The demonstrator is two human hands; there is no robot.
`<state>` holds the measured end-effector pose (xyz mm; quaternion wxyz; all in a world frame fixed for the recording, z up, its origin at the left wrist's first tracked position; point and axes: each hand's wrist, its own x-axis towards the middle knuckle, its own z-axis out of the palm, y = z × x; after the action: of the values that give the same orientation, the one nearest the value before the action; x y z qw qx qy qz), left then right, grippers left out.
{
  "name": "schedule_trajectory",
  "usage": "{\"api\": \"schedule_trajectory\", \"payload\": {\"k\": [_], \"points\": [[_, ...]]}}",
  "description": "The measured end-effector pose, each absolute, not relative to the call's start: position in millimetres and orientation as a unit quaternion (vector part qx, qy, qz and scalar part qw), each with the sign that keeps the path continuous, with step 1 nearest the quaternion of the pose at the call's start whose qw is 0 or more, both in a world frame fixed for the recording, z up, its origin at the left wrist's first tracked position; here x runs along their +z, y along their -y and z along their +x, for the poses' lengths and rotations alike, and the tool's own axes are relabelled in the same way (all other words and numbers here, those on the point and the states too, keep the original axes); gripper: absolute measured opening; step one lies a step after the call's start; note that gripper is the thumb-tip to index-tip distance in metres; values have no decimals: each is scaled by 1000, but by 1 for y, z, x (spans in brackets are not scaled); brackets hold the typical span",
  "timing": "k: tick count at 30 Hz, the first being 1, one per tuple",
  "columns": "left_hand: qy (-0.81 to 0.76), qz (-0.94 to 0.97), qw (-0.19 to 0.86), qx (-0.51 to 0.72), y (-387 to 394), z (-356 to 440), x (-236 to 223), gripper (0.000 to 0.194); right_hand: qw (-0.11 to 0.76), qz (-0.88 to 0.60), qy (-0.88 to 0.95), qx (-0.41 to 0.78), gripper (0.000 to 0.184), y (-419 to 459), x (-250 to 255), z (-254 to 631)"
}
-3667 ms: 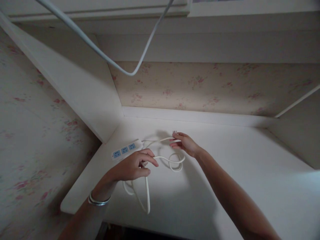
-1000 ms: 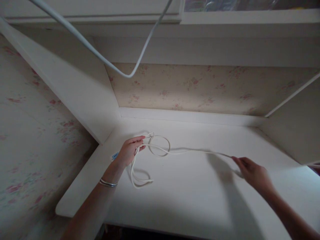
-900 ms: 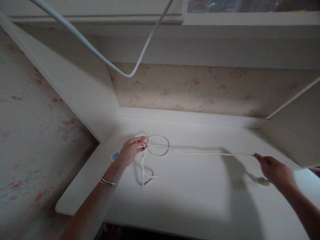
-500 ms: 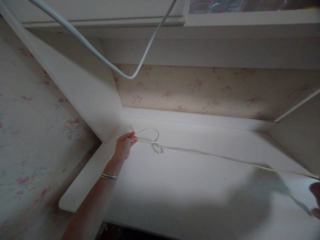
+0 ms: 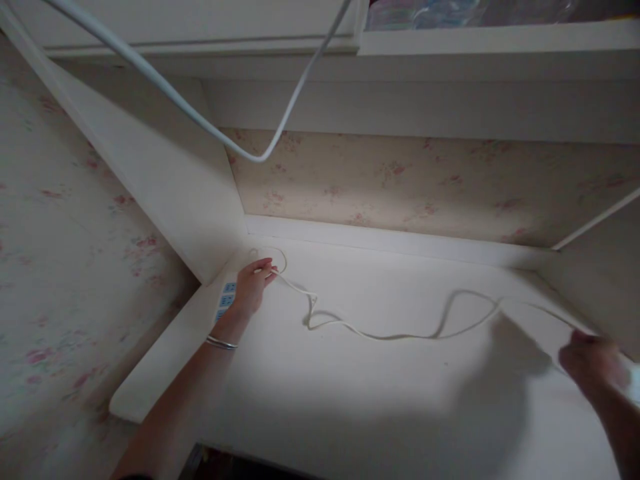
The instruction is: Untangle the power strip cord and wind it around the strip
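Observation:
My left hand (image 5: 254,283) is closed in a pinch on a thin white cord (image 5: 370,335) near the back left of a white desktop. Part of the cord loops behind the fingers. Beside my left wrist shows a row of blue sockets (image 5: 226,300), partly covered by the hand. From there the cord runs slack and kinked across the surface, rising in a bend at the right. My right hand (image 5: 593,360), blurred, is curled at the right edge, with the cord leading into it. Something pale shows just past that hand, too cut off to name.
A thick white cable (image 5: 260,159) hangs in a V in front of the upper cabinet (image 5: 200,27). White side panels and flowered wallpaper (image 5: 395,180) enclose the desktop (image 5: 380,387). Clear plastic items (image 5: 445,13) sit on the upper shelf. A dark opening (image 5: 240,467) lies below the front edge.
My right hand has come further into view from the right edge. The cord has gone from nearly straight to slack and curved. Blue sockets now show beside my left hand, which moved only slightly.

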<state>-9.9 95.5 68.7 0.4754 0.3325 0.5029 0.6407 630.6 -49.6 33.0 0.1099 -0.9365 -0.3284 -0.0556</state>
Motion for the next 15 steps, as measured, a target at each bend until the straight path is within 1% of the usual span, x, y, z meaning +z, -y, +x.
{"api": "schedule_trajectory", "payload": {"k": [2,3,7,9,11,13,15], "points": [[-504,349,480,627,-95,2,62,27,104,-946,306,28,50,24,22,625],[-506,358,482,619,-95,7,59,28,97,-945,307,51,51,16,17,622],[-525,401,481,577,-101,16,44,30,68,-917,390,56,46,6,6,605],[-542,424,470,553,-105,17,37,32,71,-906,416,36,48,7,5,590],[-560,453,456,523,-108,19,29,34,94,-888,449,-27,52,6,7,566],[-579,489,436,485,-111,20,23,35,137,-845,510,-86,55,5,10,530],[-594,533,406,446,-113,24,17,34,184,-770,608,-63,52,7,13,484]]}}
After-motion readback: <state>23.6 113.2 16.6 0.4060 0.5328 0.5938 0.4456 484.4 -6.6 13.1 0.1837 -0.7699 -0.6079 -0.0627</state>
